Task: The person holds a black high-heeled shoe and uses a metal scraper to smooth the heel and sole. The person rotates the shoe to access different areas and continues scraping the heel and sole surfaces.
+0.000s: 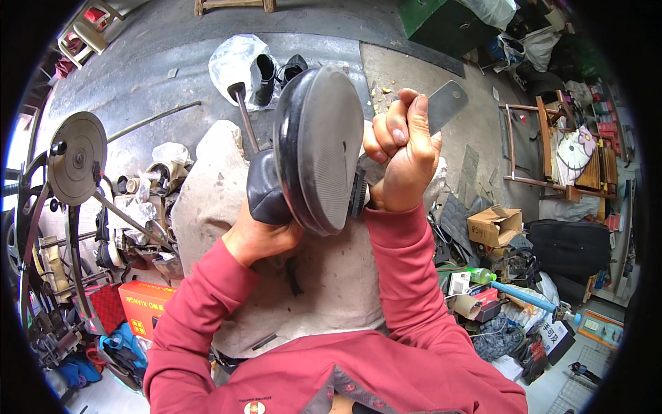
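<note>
In the centre of the head view, my left hand is closed round a black leather shoe, whose grey ribbed sole is tilted up on its side toward my right hand. My right hand grips a flat grey metal blade that sticks out past my thumb, close beside the sole. A dark ridged piece shows between the sole and my right wrist; I cannot make out what it is. A metal post disappears behind the shoe. A stained pale cloth covers my lap.
A wheeled cast-metal machine stands at left beside piled shoes and an orange box. Black shoes sit on plastic ahead. A green cabinet is at back right; a wooden frame, cardboard box and clutter crowd the right.
</note>
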The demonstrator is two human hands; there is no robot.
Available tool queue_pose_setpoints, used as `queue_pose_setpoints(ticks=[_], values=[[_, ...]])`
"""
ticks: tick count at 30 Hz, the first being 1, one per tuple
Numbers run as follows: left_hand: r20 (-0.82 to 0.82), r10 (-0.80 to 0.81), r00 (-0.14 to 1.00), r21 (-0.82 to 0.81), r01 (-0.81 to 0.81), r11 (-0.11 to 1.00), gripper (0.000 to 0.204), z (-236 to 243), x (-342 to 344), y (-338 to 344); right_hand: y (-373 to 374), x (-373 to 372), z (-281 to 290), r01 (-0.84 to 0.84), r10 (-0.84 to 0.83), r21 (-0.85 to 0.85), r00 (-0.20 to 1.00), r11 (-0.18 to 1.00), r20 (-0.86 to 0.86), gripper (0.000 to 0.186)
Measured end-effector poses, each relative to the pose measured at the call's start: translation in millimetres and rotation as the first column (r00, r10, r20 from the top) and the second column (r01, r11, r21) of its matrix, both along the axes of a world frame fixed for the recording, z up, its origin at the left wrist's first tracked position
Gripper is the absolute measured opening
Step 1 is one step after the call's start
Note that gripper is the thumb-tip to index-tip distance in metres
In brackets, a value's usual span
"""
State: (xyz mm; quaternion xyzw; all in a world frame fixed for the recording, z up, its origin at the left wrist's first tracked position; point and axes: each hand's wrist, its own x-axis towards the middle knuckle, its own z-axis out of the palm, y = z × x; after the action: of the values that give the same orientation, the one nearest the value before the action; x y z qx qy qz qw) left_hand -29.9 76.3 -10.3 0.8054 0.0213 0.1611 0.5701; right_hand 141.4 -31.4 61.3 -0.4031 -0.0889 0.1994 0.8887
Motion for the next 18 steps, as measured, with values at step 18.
queue_pose_setpoints(ticks=[18], values=[[0.324,0.066,0.944,0.069,-0.093,0.993,0.026,30,21,1,-14,-18,2,-0.018,0.018,-0.036,1.0,0.999,-0.006,0.027]])
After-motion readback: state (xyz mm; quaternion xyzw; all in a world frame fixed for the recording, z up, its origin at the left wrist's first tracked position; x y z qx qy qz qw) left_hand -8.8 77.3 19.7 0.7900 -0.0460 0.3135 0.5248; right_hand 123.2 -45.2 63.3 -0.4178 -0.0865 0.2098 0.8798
